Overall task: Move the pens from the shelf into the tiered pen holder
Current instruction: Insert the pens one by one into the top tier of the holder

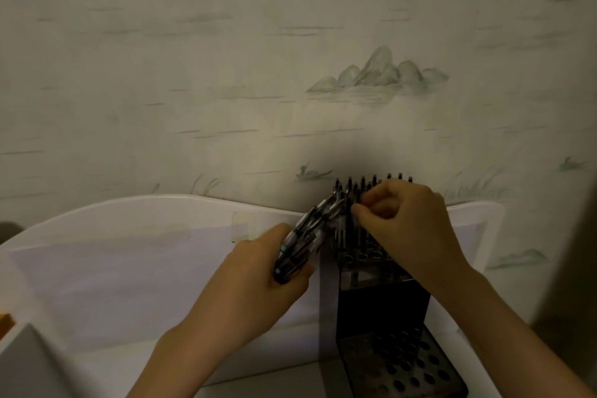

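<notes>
A dark tiered pen holder (384, 304) stands against the white back panel, right of centre. Its upper tier holds several dark pens (374, 182) standing upright, and its lower tier (407, 365) shows rows of round holes with nothing in them. My left hand (258, 278) grips a bundle of pens (310, 233) that slants up to the right toward the upper tier. My right hand (410, 223) is over the upper tier with fingers pinched on a pen among the standing ones; the pen itself is mostly hidden by the fingers.
A white curved panel (145, 236) runs behind the work surface, with a patterned wall (290, 74) above it. A grey-white box corner (29, 362) and a bit of something orange (6, 321) sit at the lower left.
</notes>
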A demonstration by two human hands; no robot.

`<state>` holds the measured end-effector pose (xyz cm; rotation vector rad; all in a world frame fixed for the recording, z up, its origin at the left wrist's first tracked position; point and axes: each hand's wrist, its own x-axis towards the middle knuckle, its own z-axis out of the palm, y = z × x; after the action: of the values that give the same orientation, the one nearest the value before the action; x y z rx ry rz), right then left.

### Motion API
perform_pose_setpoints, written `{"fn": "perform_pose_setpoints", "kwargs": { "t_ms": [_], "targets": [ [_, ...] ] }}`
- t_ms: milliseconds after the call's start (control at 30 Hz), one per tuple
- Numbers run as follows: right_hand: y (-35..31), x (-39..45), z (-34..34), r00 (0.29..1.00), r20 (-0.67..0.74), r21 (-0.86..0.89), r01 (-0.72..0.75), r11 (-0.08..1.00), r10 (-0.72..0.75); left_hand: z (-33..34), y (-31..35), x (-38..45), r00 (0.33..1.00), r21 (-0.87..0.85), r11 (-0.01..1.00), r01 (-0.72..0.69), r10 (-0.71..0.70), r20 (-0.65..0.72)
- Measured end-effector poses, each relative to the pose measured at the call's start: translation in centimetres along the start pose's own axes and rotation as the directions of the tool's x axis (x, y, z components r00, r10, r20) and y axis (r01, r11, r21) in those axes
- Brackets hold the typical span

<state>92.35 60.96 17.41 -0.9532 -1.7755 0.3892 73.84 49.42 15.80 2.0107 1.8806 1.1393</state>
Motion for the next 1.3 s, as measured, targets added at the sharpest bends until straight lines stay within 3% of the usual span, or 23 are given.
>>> {"fn": "perform_pose_setpoints", "kwargs": {
  "t_ms": [267,367,433,533,700,833,933,1167,1300],
  "targets": [
    [0.1,-1.3,-0.5,0.998,-0.048,-0.033,0.04,0.999,-0.042,0.4,0.5,0.1,0.999,-0.008,1.0,-0.02,0.02,0.028],
    [-0.6,-2.0,-1.3,0.997,-0.055,0.085,0.067,0.994,-0.063,0.4,0.7,0.2,0.999,-0.005,1.0,-0.013,0.013,0.038],
    [-1.1,-2.5,-1.6,0.997,0.071,0.273,-0.026,0.962,0.007,0.5,0.8,0.3,0.999,-0.005,1.0,-0.015,0.015,0.043],
    [-1.5,-2.8,-1.5,0.934,0.332,0.479,-0.285,0.83,0.13,0.8,1.2,0.5,0.998,-0.012,1.0,-0.023,0.023,0.052],
    [-1.0,-2.8,-1.0,0.899,0.396,0.622,-0.412,0.667,0.186,1.5,1.8,0.7,0.998,-0.057,0.998,-0.026,0.03,0.053],
    [-1.3,-2.1,-1.5,0.92,0.332,0.712,-0.39,0.583,0.209,1.7,2.1,1.0,0.998,-0.081,0.995,-0.051,0.055,0.044],
    [-1.7,-0.8,-2.7,0.952,0.211,0.768,-0.303,0.564,0.224,1.8,2.2,0.8,0.997,-0.099,0.994,-0.05,0.056,0.06],
    [-2.4,1.2,-6.0,0.977,-0.16,0.675,0.005,0.738,0.14,1.6,1.7,0.8,0.996,-0.065,0.997,-0.049,0.053,0.074],
    [-2.0,1.4,-6.0,0.975,-0.221,0.442,0.09,0.892,0.011,1.5,1.3,0.7,0.997,-0.037,0.999,-0.039,0.041,0.068]
  ]
}}
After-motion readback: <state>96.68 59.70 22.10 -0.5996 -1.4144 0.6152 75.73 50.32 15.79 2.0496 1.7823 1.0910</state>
